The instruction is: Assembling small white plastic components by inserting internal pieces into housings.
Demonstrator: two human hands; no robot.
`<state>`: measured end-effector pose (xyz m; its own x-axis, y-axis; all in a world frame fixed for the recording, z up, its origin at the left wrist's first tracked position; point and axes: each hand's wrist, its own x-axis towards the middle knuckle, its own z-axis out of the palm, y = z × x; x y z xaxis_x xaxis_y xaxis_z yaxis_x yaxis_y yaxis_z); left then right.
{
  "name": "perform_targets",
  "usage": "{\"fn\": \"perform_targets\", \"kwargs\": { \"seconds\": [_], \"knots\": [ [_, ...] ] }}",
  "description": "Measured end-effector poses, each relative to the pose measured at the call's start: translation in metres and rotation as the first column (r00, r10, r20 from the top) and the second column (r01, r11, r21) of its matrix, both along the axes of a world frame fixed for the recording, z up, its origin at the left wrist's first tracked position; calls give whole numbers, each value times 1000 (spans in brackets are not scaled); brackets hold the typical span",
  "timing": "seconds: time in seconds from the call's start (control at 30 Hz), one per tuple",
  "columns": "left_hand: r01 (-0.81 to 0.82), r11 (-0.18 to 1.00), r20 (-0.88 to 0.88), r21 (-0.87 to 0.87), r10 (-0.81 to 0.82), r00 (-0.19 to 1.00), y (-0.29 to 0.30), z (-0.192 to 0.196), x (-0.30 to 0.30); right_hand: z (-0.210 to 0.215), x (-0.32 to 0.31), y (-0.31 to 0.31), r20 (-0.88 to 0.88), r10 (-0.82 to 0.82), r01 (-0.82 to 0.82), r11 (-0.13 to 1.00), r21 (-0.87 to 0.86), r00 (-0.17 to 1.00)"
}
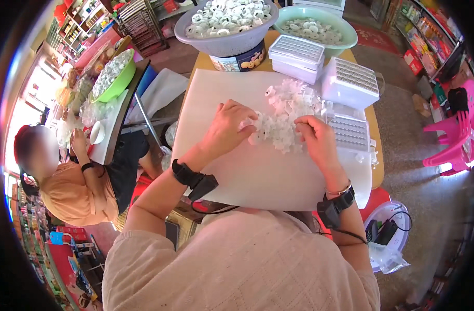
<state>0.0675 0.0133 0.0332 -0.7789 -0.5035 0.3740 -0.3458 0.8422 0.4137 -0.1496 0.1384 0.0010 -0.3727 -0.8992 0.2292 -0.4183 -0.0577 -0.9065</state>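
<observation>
A loose heap of small white plastic parts (pixel 274 133) lies on the white work sheet (pixel 221 179) in front of me. My left hand (pixel 225 127) is at the heap's left edge, with thumb and fingertips closed on a small white plastic part (pixel 246 123). At the right side of the heap is my right hand (pixel 320 141), its fingers bent and pinched together; whatever is between them is too small to make out. More white and pinkish parts (pixel 294 97) spread just beyond both hands. A white tray with rows of small holes (pixel 348 132) lies to the right.
Stacked white gridded boxes (pixel 297 52) and another gridded block (pixel 351 78) stand at the back right. Behind are a grey basin (pixel 221 47) and a pale green basin (pixel 348 39) of white parts. A person (pixel 81 194) sits at a left table with a green basin (pixel 115 88).
</observation>
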Motion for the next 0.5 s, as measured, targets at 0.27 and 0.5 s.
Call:
{"fn": "perform_targets", "kwargs": {
  "seconds": [0.27,0.5],
  "knots": [
    [479,221,-526,850,292,799,8,17,-18,43,9,13,110,-10,21,995,-93,994],
    [551,-62,-542,832,123,831,31,17,-47,74,16,32,-30,-14,6,965,-264,999]
  ]
}}
